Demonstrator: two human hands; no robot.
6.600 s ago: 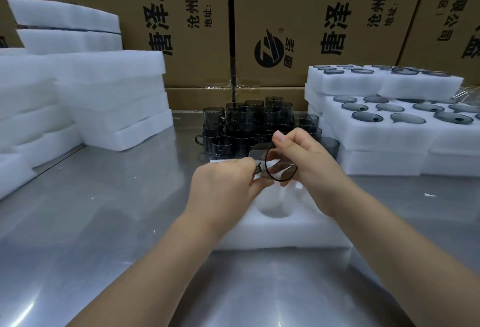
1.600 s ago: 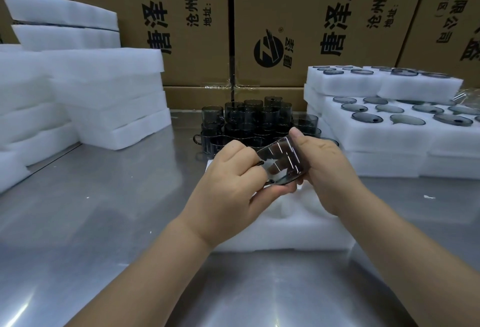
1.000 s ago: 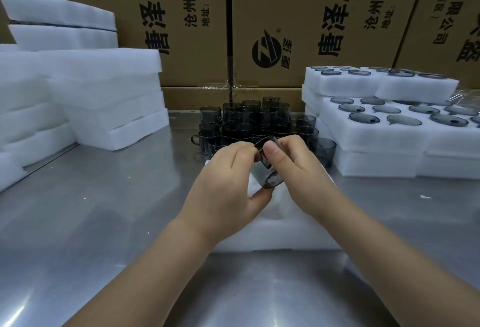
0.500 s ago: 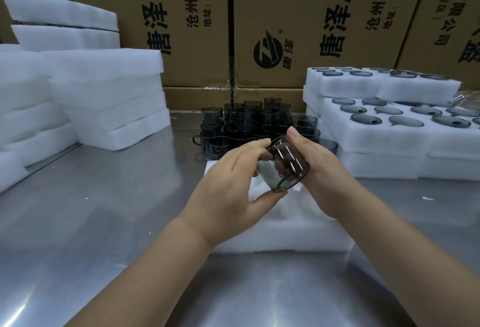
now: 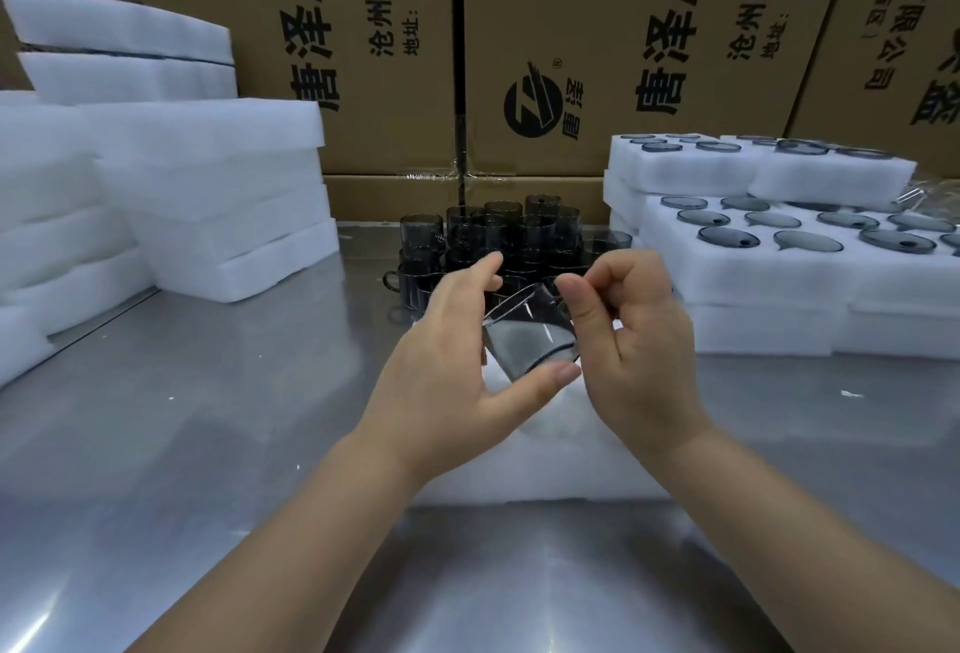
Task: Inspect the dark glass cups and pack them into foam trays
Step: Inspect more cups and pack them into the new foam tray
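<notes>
Forearms forward; our left hand [image 5: 447,366] holds a tilted glass cup [image 5: 530,335] between thumb and fingers; our right hand [image 5: 639,340], fingers curled, pinches its side.

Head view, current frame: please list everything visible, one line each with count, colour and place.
table: one, silver metal, under everything
cardboard boxes: at least three, brown with black print, behind the table
blank foam slabs: several stacks, white, left side
filled trays: stacked, white with dark glass in the pockets, right side
loose cups: a cluster too overlapped to count, dark glass, centre back
foam tray: one, white, centre front
held cup: one, dark smoky glass, tilted above the foam tray
left hand: thumb under the held cup, fingers over its far side
right hand: thumb on the cup's right edge, fingers curled
</notes>
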